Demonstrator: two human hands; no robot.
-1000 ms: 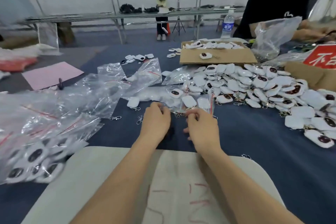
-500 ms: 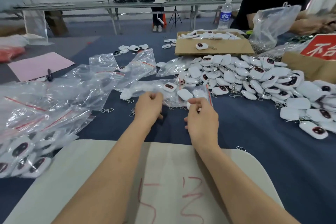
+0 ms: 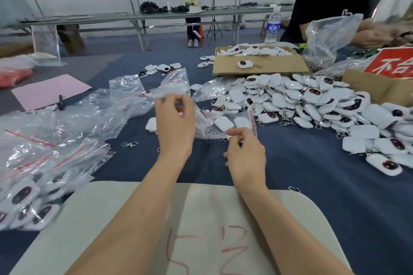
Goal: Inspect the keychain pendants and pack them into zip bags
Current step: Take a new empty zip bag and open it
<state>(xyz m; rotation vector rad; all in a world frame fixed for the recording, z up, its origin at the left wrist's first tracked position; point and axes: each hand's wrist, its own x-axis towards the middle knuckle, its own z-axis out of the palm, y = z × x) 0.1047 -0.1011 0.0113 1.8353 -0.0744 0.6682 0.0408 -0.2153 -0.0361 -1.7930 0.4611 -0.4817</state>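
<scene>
From my remote station I record the following. The left hand (image 3: pixel 175 126) is raised above the blue table (image 3: pixel 312 196), its fingertips pinched on the edge of a clear zip bag (image 3: pixel 172 92) from the loose sheaf of empty bags (image 3: pixel 73 118) spread to the left. The right hand (image 3: pixel 244 155) sits lower and nearer, thumb and forefinger closed on the near corner of a second zip bag (image 3: pixel 225 125) that lies flat on the table between the hands and the heap; its red seal strip stands at its right end, and I count a few white pendants inside, the exact number unclear through the plastic.

The main stock of keychain pendants (image 3: pixel 312 105), white with dark oval faces and metal clasps, is piled on the table to the right of the hands. More lie in a flat cardboard tray (image 3: pixel 259 66) behind the pile. Filled bags (image 3: pixel 24 198) rest at the near left edge. A loose clasp (image 3: pixel 129 144) lies on the cloth left of the left wrist. A beige board (image 3: pixel 134 219) marked in red lies under both forearms. A pink sheet (image 3: pixel 50 91) is at far left. A second person in a black shirt (image 3: pixel 324 0) works at the far right beside a water bottle (image 3: pixel 273 28).
</scene>
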